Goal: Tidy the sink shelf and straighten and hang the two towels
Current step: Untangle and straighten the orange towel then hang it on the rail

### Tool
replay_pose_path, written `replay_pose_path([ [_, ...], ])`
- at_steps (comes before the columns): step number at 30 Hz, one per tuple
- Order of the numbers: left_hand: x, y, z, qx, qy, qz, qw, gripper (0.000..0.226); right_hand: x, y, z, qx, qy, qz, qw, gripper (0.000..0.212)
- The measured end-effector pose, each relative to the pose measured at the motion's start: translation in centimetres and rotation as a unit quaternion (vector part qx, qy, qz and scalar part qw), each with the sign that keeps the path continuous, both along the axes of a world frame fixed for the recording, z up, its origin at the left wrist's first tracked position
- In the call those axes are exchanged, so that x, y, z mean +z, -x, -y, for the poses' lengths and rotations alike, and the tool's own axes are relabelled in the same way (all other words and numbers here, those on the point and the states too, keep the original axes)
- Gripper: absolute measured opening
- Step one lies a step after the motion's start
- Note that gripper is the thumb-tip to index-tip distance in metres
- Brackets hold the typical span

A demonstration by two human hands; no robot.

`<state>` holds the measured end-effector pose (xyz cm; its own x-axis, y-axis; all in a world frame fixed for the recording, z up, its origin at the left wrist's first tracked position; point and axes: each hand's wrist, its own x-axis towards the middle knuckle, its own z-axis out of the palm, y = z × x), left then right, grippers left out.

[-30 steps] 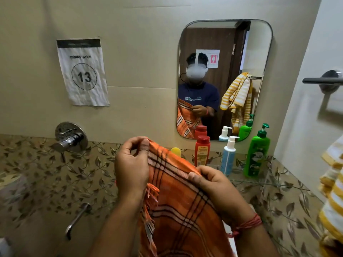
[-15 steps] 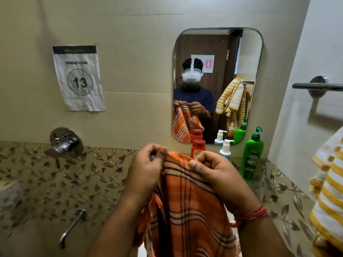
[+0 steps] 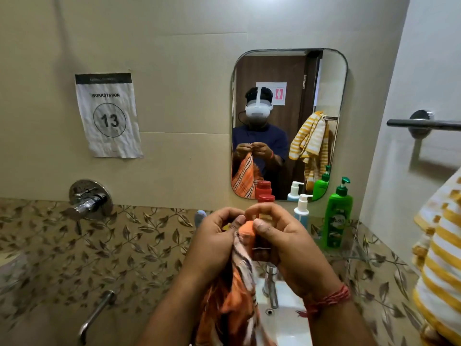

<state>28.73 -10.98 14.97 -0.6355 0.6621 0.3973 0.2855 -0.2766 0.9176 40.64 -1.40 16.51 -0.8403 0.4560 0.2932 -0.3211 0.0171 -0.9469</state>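
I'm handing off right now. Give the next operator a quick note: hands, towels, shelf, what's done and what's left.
Left hand and right hand both pinch the top edge of the orange checked towel, bunched together over the sink.
Yellow striped towel hangs crumpled at right, below the bare towel bar.
Green bottle and white pump bottle stand upright on the shelf.
Left: straighten and hang both towels.

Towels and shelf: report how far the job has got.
Done: bottles, including the green bottle, stand upright along the shelf. In hand: left hand and right hand pinch the orange towel. Left: the rail is bare; the striped towel hangs bunched.
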Motion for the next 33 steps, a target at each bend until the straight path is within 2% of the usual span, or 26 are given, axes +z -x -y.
replay_pose_path([
  [2, 0.3, 0.2, -0.1, 0.019, -0.034, 0.048, 0.998, 0.022, -0.2, -0.5, 0.1, 0.054, 0.033, -0.013, 0.998, 0.029],
  [4, 0.6, 0.2, -0.1, 0.039, -0.047, 0.048, 0.997, 0.02, -0.4, -0.8, 0.1, 0.059, 0.014, -0.012, 0.998, 0.034],
  [6, 0.7, 0.0, -0.1, 0.049, -0.045, 0.026, 0.997, 0.02, -0.5, -0.7, 0.1, -0.024, -0.094, 0.01, 0.995, 0.024],
  [9, 1.2, -0.7, 0.2, 0.035, -0.034, 0.031, 0.998, 0.021, -0.6, -0.4, 0.4, -0.134, -0.289, 0.049, 0.947, 0.017],
  [11, 1.7, -1.0, 0.7, -0.012, -0.035, 0.041, 0.998, 0.02, -0.7, -0.2, 0.5, -0.148, -0.353, 0.05, 0.922, 0.018],
  [13, 2.0, -0.9, 1.0, -0.058, -0.033, 0.029, 0.997, 0.018, -1.1, 0.0, 0.5, -0.121, -0.332, 0.036, 0.935, 0.017],
  [17, 1.9, -0.5, 0.8, -0.079, -0.038, 0.005, 0.996, 0.013, -1.6, 0.5, 0.8, -0.053, -0.198, -0.004, 0.979, 0.015],
  [20, 1.6, 0.3, 1.1, -0.098, -0.032, -0.001, 0.995, 0.017, -1.9, 0.9, 0.7, -0.107, -0.188, -0.013, 0.976, 0.012],
  [25, 0.7, 2.0, 2.2, -0.105, 0.072, -0.026, 0.992, 0.05, -2.3, 1.3, 0.3, -0.18, -0.221, -0.006, 0.958, 0.014],
  [27, 0.6, 1.9, 2.2, -0.123, 0.099, -0.016, 0.987, 0.044, -2.3, 1.6, 0.3, -0.19, -0.227, -0.001, 0.955, 0.014],
  [30, 0.3, 1.4, 1.7, -0.089, 0.087, 0.004, 0.992, 0.018, -2.3, 2.1, 0.5, -0.192, -0.228, 0.001, 0.954, 0.014],
  [33, 0.1, 1.1, 1.3, -0.069, 0.059, 0.04, 0.995, 0.014, -2.2, 2.4, 0.6, -0.199, -0.232, 0.001, 0.952, 0.015],
])
